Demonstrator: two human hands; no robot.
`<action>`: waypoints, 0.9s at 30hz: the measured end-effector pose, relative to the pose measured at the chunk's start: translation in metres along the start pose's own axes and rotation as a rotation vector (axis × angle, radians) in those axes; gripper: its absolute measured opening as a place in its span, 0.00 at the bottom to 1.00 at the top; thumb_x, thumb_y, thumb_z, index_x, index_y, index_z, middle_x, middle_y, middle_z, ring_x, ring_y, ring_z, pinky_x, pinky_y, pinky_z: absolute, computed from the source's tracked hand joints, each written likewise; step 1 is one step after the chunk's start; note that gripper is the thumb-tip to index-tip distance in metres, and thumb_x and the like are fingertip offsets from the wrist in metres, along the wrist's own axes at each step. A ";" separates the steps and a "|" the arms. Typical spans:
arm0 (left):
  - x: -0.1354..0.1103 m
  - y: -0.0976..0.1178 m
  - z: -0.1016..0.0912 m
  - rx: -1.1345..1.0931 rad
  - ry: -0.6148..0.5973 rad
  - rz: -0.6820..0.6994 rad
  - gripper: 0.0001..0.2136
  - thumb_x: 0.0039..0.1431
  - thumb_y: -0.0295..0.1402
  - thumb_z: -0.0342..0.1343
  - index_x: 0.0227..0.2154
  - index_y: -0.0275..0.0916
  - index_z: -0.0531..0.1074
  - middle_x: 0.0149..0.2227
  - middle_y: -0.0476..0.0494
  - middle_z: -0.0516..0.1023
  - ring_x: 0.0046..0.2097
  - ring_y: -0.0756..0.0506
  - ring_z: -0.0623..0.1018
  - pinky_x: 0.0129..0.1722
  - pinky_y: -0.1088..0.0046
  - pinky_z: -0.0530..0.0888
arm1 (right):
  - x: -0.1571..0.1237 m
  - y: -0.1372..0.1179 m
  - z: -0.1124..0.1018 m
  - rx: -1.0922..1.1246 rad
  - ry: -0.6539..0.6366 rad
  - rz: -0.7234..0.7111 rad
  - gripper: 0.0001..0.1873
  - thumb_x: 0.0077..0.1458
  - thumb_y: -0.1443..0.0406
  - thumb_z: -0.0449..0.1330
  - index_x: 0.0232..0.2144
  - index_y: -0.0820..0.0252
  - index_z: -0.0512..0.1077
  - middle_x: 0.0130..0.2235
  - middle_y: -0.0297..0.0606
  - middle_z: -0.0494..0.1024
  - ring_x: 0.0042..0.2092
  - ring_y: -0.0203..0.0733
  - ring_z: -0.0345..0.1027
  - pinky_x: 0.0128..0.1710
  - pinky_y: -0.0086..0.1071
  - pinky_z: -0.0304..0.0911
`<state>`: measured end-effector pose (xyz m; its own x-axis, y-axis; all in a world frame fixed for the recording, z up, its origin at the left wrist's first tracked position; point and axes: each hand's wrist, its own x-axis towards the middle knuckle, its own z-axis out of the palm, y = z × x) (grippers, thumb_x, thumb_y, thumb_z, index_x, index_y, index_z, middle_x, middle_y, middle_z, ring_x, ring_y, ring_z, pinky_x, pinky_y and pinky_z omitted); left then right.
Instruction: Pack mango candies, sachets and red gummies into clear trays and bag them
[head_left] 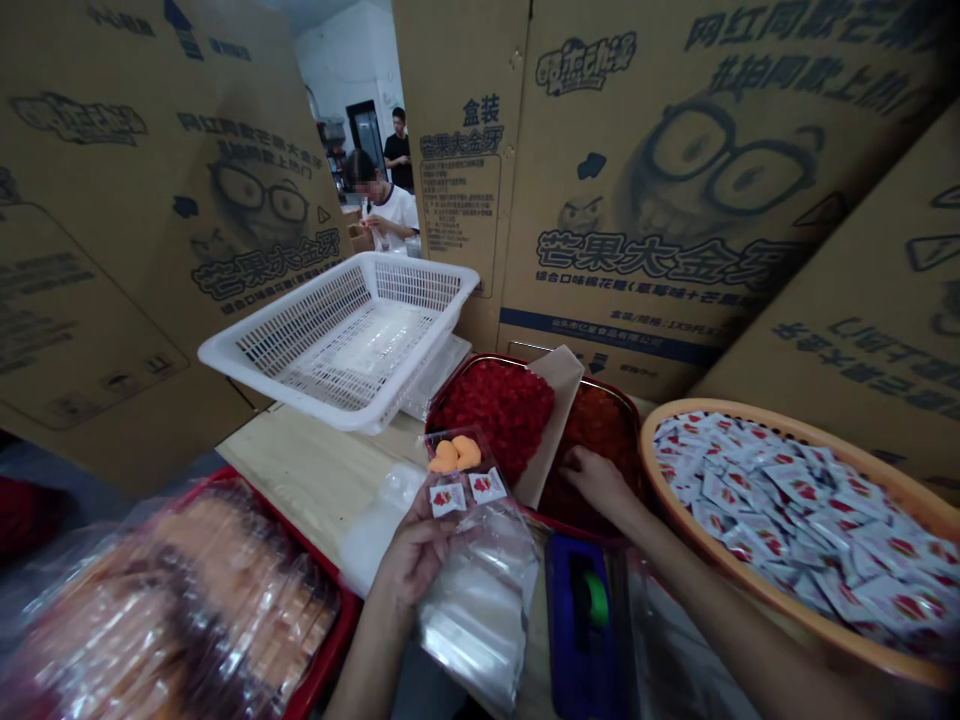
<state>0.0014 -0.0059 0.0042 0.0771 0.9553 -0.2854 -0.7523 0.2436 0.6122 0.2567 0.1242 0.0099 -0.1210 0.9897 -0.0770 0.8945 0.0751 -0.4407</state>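
Two hands work over a wooden bench [300, 470]. The left hand [412, 555] raises a clear plastic bag [480, 610], its fingers [442, 530] clenched on the bag, which holds two orange candy pieces [454, 455] and two white strawberry-print sachets [487, 486]. The right hand [600, 483] reaches into a red-rimmed tray [487, 358], its fingers [577, 465] spread and resting on dark orange pieces [592, 425]; whether they grip any, I cannot tell. A strip of kraft paper [551, 420] stands in the tray, between those pieces and a heap of red pieces [491, 415]. To the right, an orange-rimmed oval basket [750, 445] is heaped with more printed sachets [795, 520]. A white slotted plastic basket [300, 330] sits tilted at the back of the bench, and a blue tape dispenser [581, 610] lies just below the tray. At lower left, a red tray [322, 620] holds blurred wrapped packets [225, 590]. Printed cardboard cartons [637, 200] stand all around, and beyond them a co-worker [386, 210] handles something small.
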 end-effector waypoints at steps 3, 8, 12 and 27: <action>0.001 -0.002 0.003 0.001 0.003 0.009 0.38 0.40 0.15 0.57 0.57 0.49 0.60 0.52 0.44 0.72 0.48 0.41 0.75 0.51 0.55 0.70 | -0.005 0.002 -0.010 0.021 0.012 -0.002 0.04 0.51 0.69 0.56 0.31 0.58 0.71 0.34 0.38 0.78 0.37 0.43 0.71 0.35 0.31 0.60; 0.005 -0.004 0.001 -0.022 -0.049 0.013 0.36 0.40 0.16 0.57 0.55 0.47 0.62 0.48 0.45 0.74 0.47 0.42 0.76 0.51 0.56 0.70 | -0.035 -0.023 -0.031 0.335 -0.114 -0.236 0.06 0.51 0.63 0.55 0.31 0.58 0.70 0.33 0.36 0.77 0.36 0.42 0.70 0.36 0.31 0.61; 0.006 -0.004 0.003 -0.018 -0.069 0.019 0.35 0.40 0.15 0.57 0.54 0.46 0.63 0.47 0.46 0.74 0.47 0.42 0.76 0.51 0.58 0.70 | -0.067 -0.067 -0.033 0.347 -0.379 -0.491 0.05 0.51 0.66 0.54 0.29 0.58 0.70 0.30 0.33 0.75 0.33 0.39 0.68 0.32 0.28 0.60; 0.006 -0.005 0.005 0.000 -0.117 0.022 0.31 0.41 0.16 0.57 0.51 0.44 0.65 0.49 0.44 0.73 0.49 0.41 0.75 0.50 0.61 0.70 | -0.069 -0.086 -0.007 0.307 -0.299 -0.647 0.15 0.50 0.69 0.57 0.43 0.57 0.70 0.39 0.37 0.72 0.39 0.40 0.66 0.38 0.30 0.61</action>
<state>0.0095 -0.0007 0.0032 0.1364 0.9735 -0.1838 -0.7547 0.2223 0.6173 0.1908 0.0500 0.0592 -0.7289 0.6819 0.0612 0.4520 0.5464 -0.7051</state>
